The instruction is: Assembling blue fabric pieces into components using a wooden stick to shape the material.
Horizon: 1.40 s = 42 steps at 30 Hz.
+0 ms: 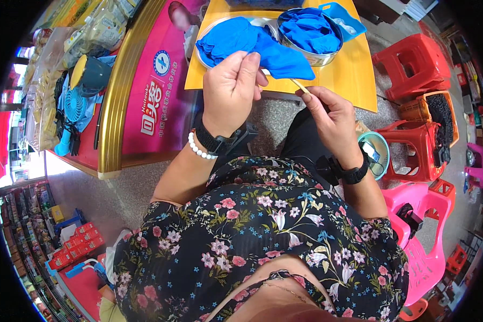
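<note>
My left hand (pixel 233 91) is closed, thumb against the bent fingers, in front of the near rim of the left bowl; what it pinches is hidden. My right hand (pixel 330 110) grips a thin pale stick (pixel 299 85) between thumb and fingers. The stick's far end meets a blue fabric piece (pixel 285 60), which spreads from beside my left fingertips towards the right. Behind my left hand, blue fabric (pixel 225 40) fills a round bowl (pixel 199 52). To its right, more crumpled blue fabric (pixel 311 29) fills a round metal tin (pixel 323 58).
Both containers stand on a yellow table (pixel 354 80), with a blue basket (pixel 354 27) at its far right. A pink, gold-edged counter (pixel 145 102) lies left. Red stools (pixel 413 64), a light-blue bin (pixel 378 153) and a pink chair (pixel 429 257) stand right.
</note>
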Available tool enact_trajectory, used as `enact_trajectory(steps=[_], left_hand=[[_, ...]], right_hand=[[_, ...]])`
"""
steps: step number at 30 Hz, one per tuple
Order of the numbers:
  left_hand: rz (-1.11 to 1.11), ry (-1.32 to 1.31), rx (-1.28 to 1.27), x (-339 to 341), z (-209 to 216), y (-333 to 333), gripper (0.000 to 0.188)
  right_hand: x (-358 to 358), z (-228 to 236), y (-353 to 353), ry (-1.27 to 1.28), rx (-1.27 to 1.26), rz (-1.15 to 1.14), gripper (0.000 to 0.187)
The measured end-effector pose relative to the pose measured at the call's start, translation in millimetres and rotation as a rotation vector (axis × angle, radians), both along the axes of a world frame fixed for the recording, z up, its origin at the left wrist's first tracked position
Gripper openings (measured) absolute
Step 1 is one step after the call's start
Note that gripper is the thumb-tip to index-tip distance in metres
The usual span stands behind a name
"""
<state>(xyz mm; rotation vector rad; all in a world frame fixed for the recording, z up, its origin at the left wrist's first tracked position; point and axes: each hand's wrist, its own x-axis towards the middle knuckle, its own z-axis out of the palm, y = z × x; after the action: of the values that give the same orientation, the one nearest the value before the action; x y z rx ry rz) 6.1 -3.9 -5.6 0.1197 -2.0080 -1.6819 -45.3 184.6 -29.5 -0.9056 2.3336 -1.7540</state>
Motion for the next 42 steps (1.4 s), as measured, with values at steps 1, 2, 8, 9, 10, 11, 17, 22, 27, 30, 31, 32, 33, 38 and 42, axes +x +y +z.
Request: enact_trajectory(steps=[1,2,8,9,10,11,17,22,27,30,31,32,33,38,42], left_hand=[[-0.014,-0.038,-0.076,2.2,1.7,0.0,0.032],[-0.028,-0.076,-0.151,4.1,3.0,0.5,0.029],[-0.061,0.024,-0.181,3.8,-1.9,6.9,0.026],[-0.070,0.033,-0.170,2.7,-1.9,5.4,0.026],[-0.070,0.033,-0.170,2.6,-1.5,5.2,0.026],[-0.063,0.021,-0.128,2.5,-1.0,5.2,0.026],[-0.083,0.030,-0.343,4.3,-6.0,7.3,0.027],[-0.134,0.056,-0.190,5.3,-5.7,12.6,0.021],[0.020,0.276,0.037,-2.4,2.5,-6.2,0.019],[0.003,0.294,0.170,-4.6,13.9,8.1,0.019],[-0.034,0.242,0.131,-2.6,14.6,10.9,0.017],[-0.072,0.190,0.092,-1.8,15.1,12.0,0.015],[-0.073,0.190,0.092,-1.9,14.3,10.7,0.015],[0.074,0.292,-0.168,-9.2,7.2,4.8,0.013],[0.074,0.359,-0.129,-9.5,2.5,8.3,0.012]], right_hand=[[-1.0,-1.7,-0.5,0.001,-0.001,-0.001,0.018],[-2.6,-5.5,-1.6,-0.056,-0.057,0.000,0.019],[-4.7,-6.8,-4.5,-0.161,-0.140,0.022,0.021],[-5.1,-6.7,-4.5,-0.187,-0.142,0.040,0.021],[-4.6,-5.9,-4.0,-0.187,-0.142,0.039,0.021],[-3.5,-4.9,-3.0,-0.205,-0.142,0.069,0.021],[1.4,-6.8,-6.4,-0.217,-0.133,0.102,0.022],[0.0,-4.5,-1.6,-0.352,-0.203,0.185,0.026],[-0.7,1.0,5.1,-0.727,-0.287,0.367,0.031],[0.8,1.7,6.2,-0.796,-0.316,0.428,0.032],[0.7,2.7,5.5,-0.795,-0.318,0.428,0.032],[0.6,4.2,4.6,-0.803,-0.317,0.451,0.032],[0.8,5.1,4.2,-0.811,-0.315,0.474,0.032],[1.4,0.4,7.9,-0.816,-0.305,0.498,0.031],[3.4,2.1,5.0,-0.776,-0.315,0.476,0.031]])
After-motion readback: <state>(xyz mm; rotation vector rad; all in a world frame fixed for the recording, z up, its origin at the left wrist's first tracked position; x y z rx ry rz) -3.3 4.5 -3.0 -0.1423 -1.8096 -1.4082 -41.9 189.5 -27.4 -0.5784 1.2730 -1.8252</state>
